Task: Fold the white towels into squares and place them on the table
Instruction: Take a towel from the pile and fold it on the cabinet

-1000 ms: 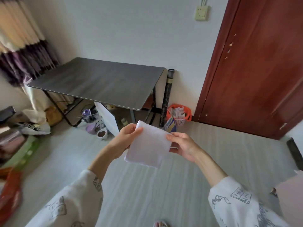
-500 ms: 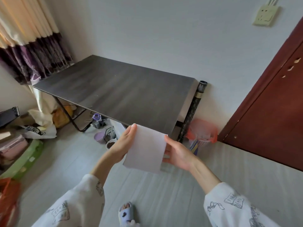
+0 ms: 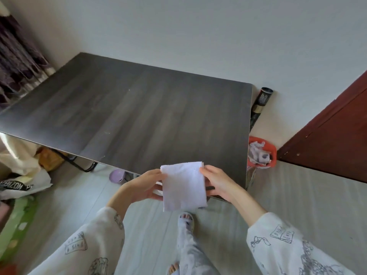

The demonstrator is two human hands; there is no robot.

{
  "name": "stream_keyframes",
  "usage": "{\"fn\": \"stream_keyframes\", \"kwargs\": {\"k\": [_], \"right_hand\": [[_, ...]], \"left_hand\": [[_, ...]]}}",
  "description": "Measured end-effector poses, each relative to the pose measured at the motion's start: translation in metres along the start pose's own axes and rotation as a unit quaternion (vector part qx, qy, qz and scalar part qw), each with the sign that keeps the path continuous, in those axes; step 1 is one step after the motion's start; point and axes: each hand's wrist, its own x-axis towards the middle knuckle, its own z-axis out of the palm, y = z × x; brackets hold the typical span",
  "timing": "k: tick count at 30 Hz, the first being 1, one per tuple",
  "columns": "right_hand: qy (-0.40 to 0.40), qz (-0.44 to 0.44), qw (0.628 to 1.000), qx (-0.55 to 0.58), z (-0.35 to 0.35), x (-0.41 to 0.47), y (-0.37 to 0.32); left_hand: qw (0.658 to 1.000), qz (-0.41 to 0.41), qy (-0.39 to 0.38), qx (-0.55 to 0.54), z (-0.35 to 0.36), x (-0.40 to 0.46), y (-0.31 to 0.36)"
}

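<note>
A white towel (image 3: 183, 185), folded to a small square, hangs in the air just over the near edge of the dark wooden table (image 3: 129, 112). My left hand (image 3: 143, 185) holds its left side, thumb on top and fingers beneath. My right hand (image 3: 217, 182) pinches its right side the same way. The lower part of the towel hangs past the table's edge, above the floor.
An orange basket (image 3: 264, 153) of crumpled paper stands on the floor at the table's right end, beside a black tube (image 3: 262, 102) and a brown door (image 3: 327, 135). Bags (image 3: 21, 175) and a purple cup (image 3: 117, 175) lie under the table's left side. A dark curtain (image 3: 17, 56) hangs far left.
I have stepped up to the table, which now fills the middle of the view. Both hands have carried the folded towel forward, over the table's near edge.
</note>
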Motion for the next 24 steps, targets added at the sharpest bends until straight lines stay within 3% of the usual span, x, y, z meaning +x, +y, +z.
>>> {"fn": "stream_keyframes", "kwargs": {"k": [4, 8, 13, 18, 24], "right_hand": [[0.016, 0.040, 0.999, -0.025, 0.000, 0.062, -0.030], [0.045, 0.062, 0.997, -0.027, -0.004, 0.121, -0.062], [0.122, 0.089, 0.987, 0.049, -0.006, 0.186, -0.086], [0.185, 0.105, 0.976, 0.042, -0.005, 0.230, -0.096], [0.260, 0.106, 0.960, 0.015, 0.000, 0.265, -0.092]], "left_hand": [[1.000, 0.014, -0.001, 0.001, -0.036, 0.058, 0.027], [0.997, 0.035, 0.060, 0.040, -0.060, 0.124, 0.069], [0.998, 0.018, 0.039, 0.048, -0.080, 0.192, 0.103], [0.998, -0.001, 0.021, 0.051, -0.103, 0.236, 0.119], [0.994, -0.028, 0.076, 0.072, -0.124, 0.278, 0.124]]}}
